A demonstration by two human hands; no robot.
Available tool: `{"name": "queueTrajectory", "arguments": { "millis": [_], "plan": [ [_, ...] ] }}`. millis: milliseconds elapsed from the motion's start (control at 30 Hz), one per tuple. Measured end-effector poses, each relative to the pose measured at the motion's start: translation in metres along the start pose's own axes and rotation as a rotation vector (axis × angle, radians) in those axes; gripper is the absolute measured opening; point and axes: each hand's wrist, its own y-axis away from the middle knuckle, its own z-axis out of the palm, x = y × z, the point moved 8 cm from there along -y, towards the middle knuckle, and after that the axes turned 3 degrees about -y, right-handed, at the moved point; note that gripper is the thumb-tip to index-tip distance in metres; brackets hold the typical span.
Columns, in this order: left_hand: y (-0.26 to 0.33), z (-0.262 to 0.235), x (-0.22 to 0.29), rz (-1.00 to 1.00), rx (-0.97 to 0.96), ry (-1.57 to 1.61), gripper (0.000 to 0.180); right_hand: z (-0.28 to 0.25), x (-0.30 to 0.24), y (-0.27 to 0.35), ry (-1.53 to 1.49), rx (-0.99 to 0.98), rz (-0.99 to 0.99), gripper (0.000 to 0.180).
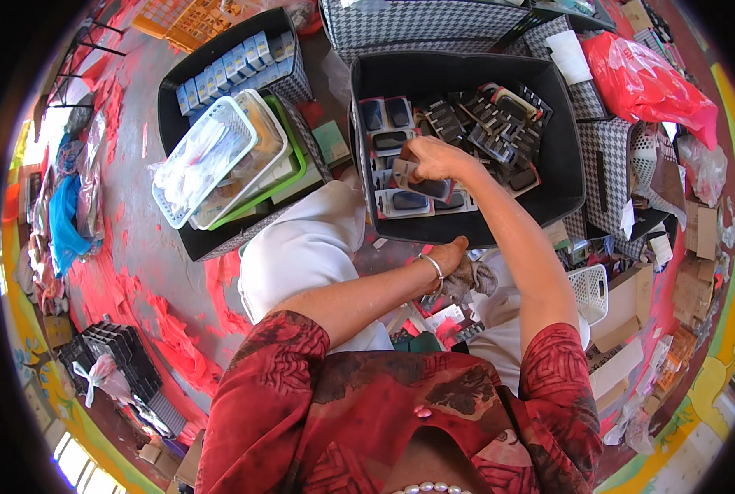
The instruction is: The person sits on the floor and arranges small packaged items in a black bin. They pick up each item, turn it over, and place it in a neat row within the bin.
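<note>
Blister-packed item (410,174), flat and tilted, sits pinched in her right hand (435,159) over the black bin (569,165), packs heaped just beneath and beyond. Her left hand (450,257), nearer her lap, is closed around a crumpled grey cloth (471,278).

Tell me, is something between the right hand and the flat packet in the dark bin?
Nothing visible does. The right hand already grips the flat packet over the dark bin. The left hand stays lower, on a grey cloth.
</note>
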Motion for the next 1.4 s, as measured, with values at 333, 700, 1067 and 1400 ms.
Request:
{"name": "queueTrajectory", "arguments": {
  "millis": [333,700,1067,1400],
  "plan": [
    [-0.002,0.001,-0.005,-0.043,-0.060,0.078,0.053,0.031,-0.006,-0.052,0.275,0.012,-0.043,0.034],
    [0.010,-0.003,-0.003,-0.141,0.020,0.057,0.073,-0.038,0.088,-0.010,0.541,0.582,0.307,0.040],
    [0.012,-0.002,-0.003,-0.134,-0.002,0.123,0.073,-0.104,0.132,0.036,-0.476,0.771,0.211,0.019],
    [0.002,-0.001,-0.007,-0.108,0.003,0.120,0.068,-0.045,0.152,0.073,-0.631,0.512,0.437,0.020]
  ]
}}
